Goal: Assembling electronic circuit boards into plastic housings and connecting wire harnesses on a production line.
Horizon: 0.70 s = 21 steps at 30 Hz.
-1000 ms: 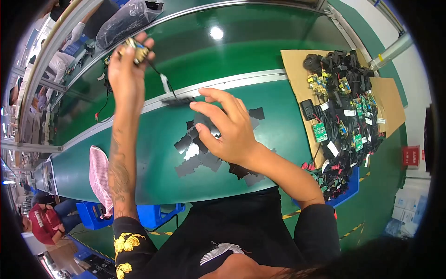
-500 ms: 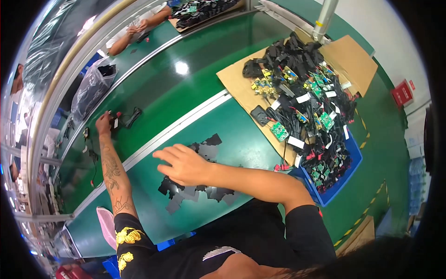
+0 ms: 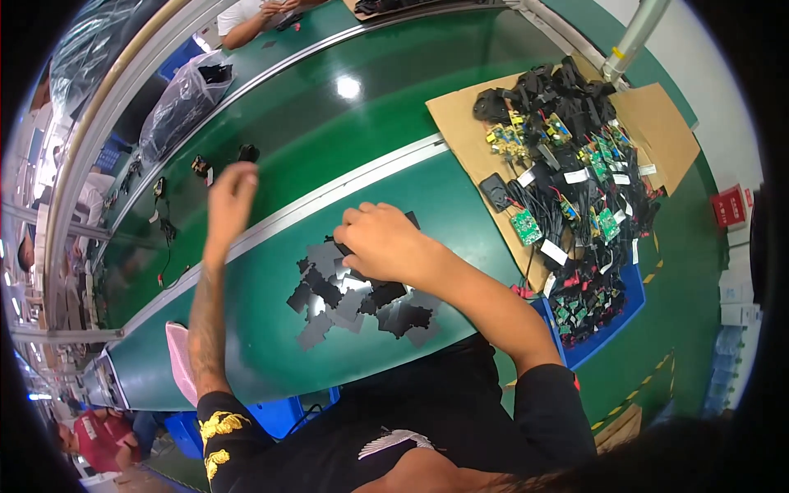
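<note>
My left hand [image 3: 232,201] is over the near edge of the green conveyor belt, slightly blurred, thumb apart from the fingers and nothing visible in it. Just past it on the belt lie a small circuit board with yellow parts [image 3: 200,167] and a coiled black cable [image 3: 248,154]. My right hand [image 3: 385,243] is palm down on a scattered pile of thin black and grey cut sheets [image 3: 349,306] on the green worktable [image 3: 263,329]. Its fingers are bent down at the pile's far side. Whatever lies beneath those fingertips is hidden.
At right, cardboard [image 3: 460,115] carries heaped black adapter housings, cables and green boards, spilling toward a blue bin [image 3: 604,337]. A metal rail [image 3: 353,181] divides belt and worktable. More boards with cables [image 3: 164,222] lie farther left. A co-worker's hands [image 3: 275,8] show across the belt.
My left hand has drawn back from the board and cable, which now lie free on the belt. My right hand has come down onto the sheets, its fingers more bent. The view has shifted.
</note>
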Motion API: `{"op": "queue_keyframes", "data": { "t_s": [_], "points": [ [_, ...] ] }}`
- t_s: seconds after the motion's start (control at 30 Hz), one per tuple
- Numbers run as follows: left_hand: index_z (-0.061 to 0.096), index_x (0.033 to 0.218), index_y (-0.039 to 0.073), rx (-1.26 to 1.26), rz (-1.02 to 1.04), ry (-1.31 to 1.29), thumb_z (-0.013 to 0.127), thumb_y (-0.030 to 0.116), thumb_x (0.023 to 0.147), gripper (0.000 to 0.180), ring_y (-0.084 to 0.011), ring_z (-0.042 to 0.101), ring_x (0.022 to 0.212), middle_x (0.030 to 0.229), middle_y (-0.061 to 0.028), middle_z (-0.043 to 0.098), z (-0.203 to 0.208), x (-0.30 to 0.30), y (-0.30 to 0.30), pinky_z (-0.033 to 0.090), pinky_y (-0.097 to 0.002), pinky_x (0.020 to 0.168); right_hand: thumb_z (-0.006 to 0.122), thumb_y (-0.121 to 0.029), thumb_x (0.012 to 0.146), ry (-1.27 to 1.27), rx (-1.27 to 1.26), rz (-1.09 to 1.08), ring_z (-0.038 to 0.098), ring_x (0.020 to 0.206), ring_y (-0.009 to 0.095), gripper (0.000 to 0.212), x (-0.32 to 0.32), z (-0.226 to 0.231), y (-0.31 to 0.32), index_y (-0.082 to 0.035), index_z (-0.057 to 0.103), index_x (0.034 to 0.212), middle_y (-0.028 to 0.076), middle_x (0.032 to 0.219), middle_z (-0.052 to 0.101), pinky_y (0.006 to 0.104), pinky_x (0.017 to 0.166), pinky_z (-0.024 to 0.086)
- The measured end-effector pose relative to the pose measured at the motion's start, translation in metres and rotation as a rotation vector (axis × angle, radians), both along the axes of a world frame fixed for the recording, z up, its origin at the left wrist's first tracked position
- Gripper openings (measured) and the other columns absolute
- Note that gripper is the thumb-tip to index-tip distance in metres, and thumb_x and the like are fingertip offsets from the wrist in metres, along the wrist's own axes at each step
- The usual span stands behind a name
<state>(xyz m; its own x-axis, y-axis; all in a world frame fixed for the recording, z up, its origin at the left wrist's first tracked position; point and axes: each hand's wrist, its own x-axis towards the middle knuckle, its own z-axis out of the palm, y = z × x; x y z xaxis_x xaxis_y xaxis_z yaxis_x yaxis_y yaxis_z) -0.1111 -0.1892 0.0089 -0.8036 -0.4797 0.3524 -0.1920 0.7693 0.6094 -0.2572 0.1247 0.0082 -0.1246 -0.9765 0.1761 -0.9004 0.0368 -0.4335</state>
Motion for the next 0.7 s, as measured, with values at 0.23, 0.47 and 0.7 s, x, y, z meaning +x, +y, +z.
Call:
{"op": "queue_keyframes", "data": {
  "t_s": [0.23,0.47,0.7],
  "points": [
    [0.072,0.108,-0.001,-0.134,-0.295,0.055,0.071,-0.001,0.089,0.019,-0.0396,0.069,0.107,0.115,-0.0193,0.074,0.010,0.056,0.183,0.055,-0.0471,0.095,0.082,-0.017,0.087,0.082,-0.165,-0.043,0.069,0.109,0.033,0.025,-0.004,0.037,0.015,-0.009,0.072,0.108,0.010,0.114,0.070,0.0464,0.094,0.054],
    [0.073,0.095,0.000,-0.163,-0.182,0.264,0.072,-0.004,0.082,0.014,-0.0366,0.070,0.094,0.103,-0.0156,0.076,-0.018,0.087,0.170,0.056,-0.0457,0.084,0.087,-0.020,0.080,0.261,-0.205,-0.656,0.066,0.118,0.036,0.040,-0.010,0.087,0.168,-0.008,0.074,0.115,0.011,0.131,0.070,0.0467,0.102,0.051],
    [0.071,0.096,-0.001,-0.138,-0.256,0.259,0.069,-0.007,0.084,0.014,-0.0368,0.069,0.093,0.101,-0.0164,0.075,-0.020,0.075,0.167,0.056,-0.0449,0.085,0.078,-0.009,0.088,0.270,-0.215,-0.974,0.071,0.111,0.034,0.014,-0.026,0.054,0.252,-0.002,0.075,0.101,0.015,0.117,0.076,0.0440,0.096,0.055]
  ]
}}
